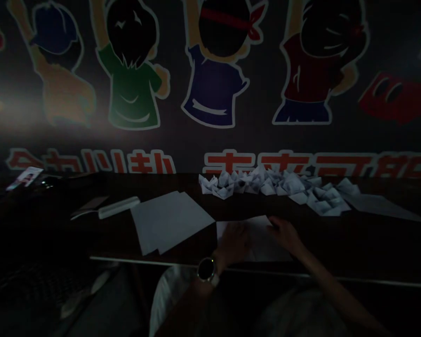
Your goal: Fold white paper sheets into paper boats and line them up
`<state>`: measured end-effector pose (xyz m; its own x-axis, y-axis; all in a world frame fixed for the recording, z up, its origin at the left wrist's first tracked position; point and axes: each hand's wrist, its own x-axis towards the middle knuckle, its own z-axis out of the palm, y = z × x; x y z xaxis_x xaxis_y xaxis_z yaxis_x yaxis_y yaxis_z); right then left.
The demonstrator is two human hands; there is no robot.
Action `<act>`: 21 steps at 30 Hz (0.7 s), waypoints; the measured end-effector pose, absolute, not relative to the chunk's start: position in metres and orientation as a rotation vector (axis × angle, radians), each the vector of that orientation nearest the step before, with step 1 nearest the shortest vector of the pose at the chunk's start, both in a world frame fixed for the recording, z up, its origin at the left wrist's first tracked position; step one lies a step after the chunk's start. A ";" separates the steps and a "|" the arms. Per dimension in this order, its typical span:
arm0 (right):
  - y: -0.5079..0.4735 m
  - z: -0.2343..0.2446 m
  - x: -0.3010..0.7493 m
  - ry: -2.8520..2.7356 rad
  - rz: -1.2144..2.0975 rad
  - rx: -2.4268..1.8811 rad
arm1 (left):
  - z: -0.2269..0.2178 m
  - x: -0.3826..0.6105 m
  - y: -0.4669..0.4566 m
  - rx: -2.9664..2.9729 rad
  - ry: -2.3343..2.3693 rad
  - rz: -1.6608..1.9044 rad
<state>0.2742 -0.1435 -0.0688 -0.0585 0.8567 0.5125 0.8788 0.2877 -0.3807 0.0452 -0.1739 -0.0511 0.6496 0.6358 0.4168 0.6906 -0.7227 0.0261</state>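
The scene is dim. My left hand, with a dark round watch on its wrist, lies on a sheet of white paper at the table's near edge. My right hand rests its fingers on the far part of that sheet. The low light hides whether either hand grips the paper. To the left of my hands lies a loose stack of white paper sheets, not touching them. Several white folded paper boats crowd together at the back of the table, beyond my hands.
The dark table has a thin pale edge strip. A white bar-shaped object and a dark flat item lie at left, with a white card behind them. Another paper sheet lies at right. A cartoon mural covers the wall behind.
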 end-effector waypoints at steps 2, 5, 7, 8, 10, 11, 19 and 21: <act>-0.151 -0.070 0.267 -1.977 -0.114 -1.500 | -0.052 0.046 -0.169 -2.715 -1.103 -0.617; -0.162 -0.070 0.255 -2.119 -0.158 -1.360 | -0.056 0.047 -0.162 -2.718 -1.175 -0.614; -0.168 -0.069 0.248 -2.194 -0.168 -1.258 | -0.058 0.046 -0.160 -2.723 -1.196 -0.605; -0.171 -0.068 0.246 -2.224 -0.159 -1.221 | -0.059 0.045 -0.159 -2.722 -1.195 -0.601; -0.173 -0.067 0.244 -2.266 -0.106 -1.172 | -0.060 0.044 -0.159 -2.710 -1.196 -0.599; -0.174 -0.067 0.244 -2.275 -0.072 -1.153 | -0.060 0.043 -0.159 -2.699 -1.201 -0.605; -0.175 -0.066 0.247 -2.300 0.126 -1.085 | -0.063 0.045 -0.157 -2.659 -1.237 -0.651; -0.175 -0.067 0.247 -2.292 0.159 -1.076 | -0.062 0.045 -0.158 -2.676 -1.259 -0.620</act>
<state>0.2474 -0.1748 -0.0668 -0.4953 0.7338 0.4651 0.6626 0.6653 -0.3440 0.0454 -0.1577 -0.0616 0.5700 0.7109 0.4119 0.7598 -0.6469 0.0649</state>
